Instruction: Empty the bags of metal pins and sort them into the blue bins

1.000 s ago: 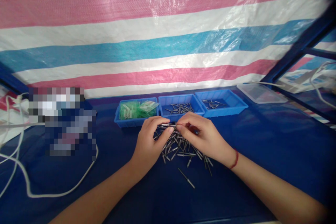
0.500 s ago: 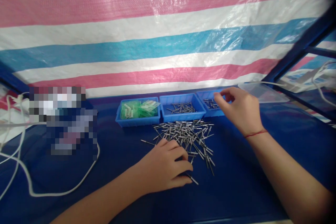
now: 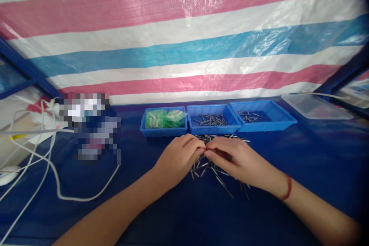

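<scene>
A loose pile of metal blind rivets lies on the blue table, partly covered by my hands. Over it my left hand and my right hand meet at the fingertips. Both are closed in a pinch, and whatever sits between the fingers is hidden or too small to name. Just behind the pile, the middle blue bin holds many rivets. Fewer rivets lie in the right blue bin.
Green plastic packets fill the left blue bin. A clear plastic lid lies at the back right. White cables loop across the left side, near blurred-out items. A striped sheet hangs behind the table.
My right hand has come from the right bin down to the pile and met my left. My left hand has risen from the pile's near edge, its fingers closing. The view has shifted.
</scene>
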The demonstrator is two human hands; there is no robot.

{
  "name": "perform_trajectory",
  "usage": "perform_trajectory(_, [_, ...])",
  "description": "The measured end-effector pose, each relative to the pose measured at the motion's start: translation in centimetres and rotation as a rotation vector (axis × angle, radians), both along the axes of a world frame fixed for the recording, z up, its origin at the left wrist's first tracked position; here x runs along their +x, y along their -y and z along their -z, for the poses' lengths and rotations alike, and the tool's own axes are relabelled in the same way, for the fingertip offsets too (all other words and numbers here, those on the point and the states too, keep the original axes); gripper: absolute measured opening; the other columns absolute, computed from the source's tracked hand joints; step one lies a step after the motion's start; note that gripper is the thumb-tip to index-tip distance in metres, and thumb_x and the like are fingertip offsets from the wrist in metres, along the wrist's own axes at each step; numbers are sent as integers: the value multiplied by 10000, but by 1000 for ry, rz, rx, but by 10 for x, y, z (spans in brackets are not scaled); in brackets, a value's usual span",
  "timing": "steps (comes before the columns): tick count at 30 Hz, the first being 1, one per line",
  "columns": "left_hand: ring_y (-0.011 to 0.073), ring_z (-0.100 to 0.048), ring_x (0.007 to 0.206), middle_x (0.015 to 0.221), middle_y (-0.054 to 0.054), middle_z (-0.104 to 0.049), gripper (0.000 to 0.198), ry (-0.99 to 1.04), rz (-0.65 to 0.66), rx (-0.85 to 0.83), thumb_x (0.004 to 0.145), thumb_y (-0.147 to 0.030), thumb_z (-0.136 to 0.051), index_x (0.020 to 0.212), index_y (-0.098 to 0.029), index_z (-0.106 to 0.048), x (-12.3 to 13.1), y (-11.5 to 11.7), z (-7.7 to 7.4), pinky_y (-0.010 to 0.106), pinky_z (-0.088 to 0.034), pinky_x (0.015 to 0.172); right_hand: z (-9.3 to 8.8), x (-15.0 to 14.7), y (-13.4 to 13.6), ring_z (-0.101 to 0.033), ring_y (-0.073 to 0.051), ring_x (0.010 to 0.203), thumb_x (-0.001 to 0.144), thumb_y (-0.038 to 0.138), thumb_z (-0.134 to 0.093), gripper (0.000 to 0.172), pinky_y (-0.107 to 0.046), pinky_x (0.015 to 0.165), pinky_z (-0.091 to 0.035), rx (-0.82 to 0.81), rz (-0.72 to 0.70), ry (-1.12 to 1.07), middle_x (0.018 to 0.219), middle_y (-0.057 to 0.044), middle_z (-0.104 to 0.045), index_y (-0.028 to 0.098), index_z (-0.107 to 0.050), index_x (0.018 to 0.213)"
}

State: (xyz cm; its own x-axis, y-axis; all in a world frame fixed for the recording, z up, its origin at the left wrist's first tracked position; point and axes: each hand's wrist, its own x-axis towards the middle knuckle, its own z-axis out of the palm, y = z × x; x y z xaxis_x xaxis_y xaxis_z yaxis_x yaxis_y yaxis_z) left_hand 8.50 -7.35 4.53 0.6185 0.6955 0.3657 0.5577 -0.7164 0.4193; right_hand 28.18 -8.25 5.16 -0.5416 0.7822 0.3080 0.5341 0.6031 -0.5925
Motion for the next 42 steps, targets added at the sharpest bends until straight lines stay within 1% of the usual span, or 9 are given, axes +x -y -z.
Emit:
perform_trajectory(4, [139,-617,853,916,14,-653,139,260,-99,-179,905,-253,-519,1002,-207,-606,0,-2,2,245,-475,782,10,-9,0,-528,-128,613,934,296,-446,232,-260,577,-401,-49,38,-45,714,-9,-614,202,-595,783])
perform_trajectory(8, [134,-626,763,846,0,-665,180,473,-197,-366,847,-280,-602,1004,-192,-602,4,0,9,239,-489,717,12,-12,0,-564,-137,667,929,319,-453,229,-257,593,-420,-136,74,-129,802,-22,-650,203,-600,796])
perform_trajectory(11, [140,-626,770,837,6,-669,130,536,-205,-445,844,-301,-601,892,-182,-629,6,0,10,240,-488,715,12,-13,2,-580,-149,716,920,325,-469,217,-261,624,-441,-162,90,-185,830,-32,-652,200,-591,791])
perform_trajectory(16, [140,-623,773,835,3,-671,125,573,-210,-482,837,-289,-605,887,-181,-644,6,0,9,239,-483,727,14,-14,2,-553,-141,677,908,318,-488,183,-256,592,-433,-213,110,-233,809,-31,-636,197,-595,822])
perform_trajectory(21, [126,-612,757,822,-5,-665,120,584,-195,-499,839,-279,-606,893,-180,-647,6,-1,10,214,-467,699,18,-12,-1,-516,-136,646,897,332,-512,179,-260,565,-404,-236,96,-272,789,-30,-618,196,-627,875])
perform_trajectory(27, [127,-603,810,875,9,-653,117,603,-184,-484,855,-258,-584,920,-173,-631,6,-1,8,210,-454,724,20,-10,-3,-527,-136,669,865,370,-572,183,-268,597,-422,-291,150,-408,786,-22,-604,198,-632,888])
perform_trajectory(32, [132,-591,815,902,17,-642,134,556,-194,-491,874,-271,-557,949,-172,-609,5,-2,8,215,-437,704,16,-7,-4,-494,-132,629,854,377,-588,181,-271,569,-408,-251,207,-441,752,-12,-585,205,-634,884])
perform_trajectory(39, [132,-571,755,867,19,-635,210,311,-189,-462,911,-338,-497,943,-164,-609,5,-1,7,231,-430,679,12,-4,-4,-509,-140,637,883,374,-543,229,-275,574,-407,-101,211,-322,704,-20,-573,193,-600,754])
perform_trajectory(42, [146,-579,804,932,23,-637,220,178,-205,-354,910,-328,-499,1041,-176,-590,1,-1,0,256,-442,746,9,9,-15,-519,-143,631,880,398,-536,246,-274,575,-412,-25,301,-304,703,-20,-591,197,-616,764])
